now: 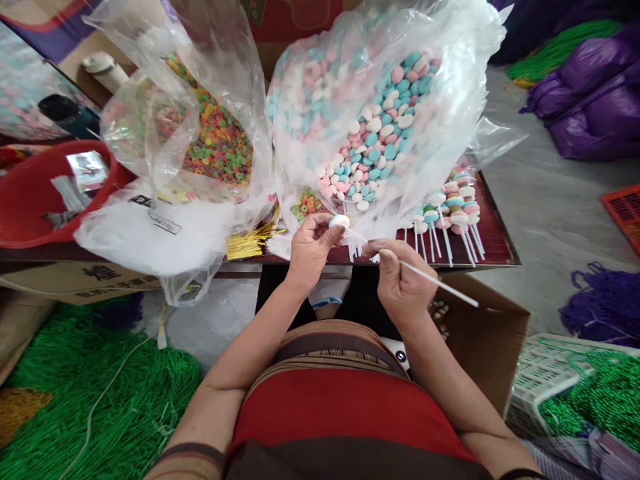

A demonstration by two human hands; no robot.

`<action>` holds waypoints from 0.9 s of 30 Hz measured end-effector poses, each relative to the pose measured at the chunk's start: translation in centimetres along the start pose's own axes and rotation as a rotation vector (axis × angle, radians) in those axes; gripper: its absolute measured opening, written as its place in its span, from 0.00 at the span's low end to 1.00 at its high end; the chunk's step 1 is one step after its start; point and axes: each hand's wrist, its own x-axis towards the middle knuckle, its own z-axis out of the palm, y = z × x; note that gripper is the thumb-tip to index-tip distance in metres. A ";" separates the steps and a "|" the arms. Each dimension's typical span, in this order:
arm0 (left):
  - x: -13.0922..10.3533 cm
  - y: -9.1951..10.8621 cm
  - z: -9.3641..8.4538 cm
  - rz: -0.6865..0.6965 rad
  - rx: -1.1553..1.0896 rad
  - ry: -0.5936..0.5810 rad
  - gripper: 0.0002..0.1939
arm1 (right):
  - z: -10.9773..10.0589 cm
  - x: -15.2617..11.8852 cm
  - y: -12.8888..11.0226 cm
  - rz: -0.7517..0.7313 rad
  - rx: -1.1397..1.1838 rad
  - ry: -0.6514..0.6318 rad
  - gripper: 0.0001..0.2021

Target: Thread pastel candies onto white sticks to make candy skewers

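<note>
My left hand (313, 250) pinches a white round candy (339, 221) between thumb and fingers, just over the table's front edge. My right hand (403, 277) is closed on a long white stick (440, 283), whose thin tip points left and reaches the candy. Behind my hands lies a big clear bag of pink, white and blue candies (375, 153). Small colourful ring candies (307, 203) show beside my left fingers. To the right, candy skewers on white sticks (457, 207) lie in a bunch on the table.
On the table stand a bag of coloured rings (217, 143), a red bowl (107, 175), a crumpled clear bag (145, 233) and yellow ties (247, 243). A cardboard box (493, 333) is below at right, beside a white crate (535, 380). Green cords (115, 387) cover the floor at left.
</note>
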 end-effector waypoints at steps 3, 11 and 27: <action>0.0 -0.2 -0.3 0.020 0.056 -0.002 0.27 | 0.1 -0.2 -0.5 -0.191 -0.139 -0.011 0.11; 0.2 -0.5 -0.1 -0.040 -0.022 -0.072 0.28 | 0.3 -0.5 -1.6 -0.197 -0.238 -0.066 0.10; 0.9 -2.3 -1.6 0.128 0.277 -0.045 0.27 | 3.3 -2.2 2.8 0.157 0.094 -0.259 0.15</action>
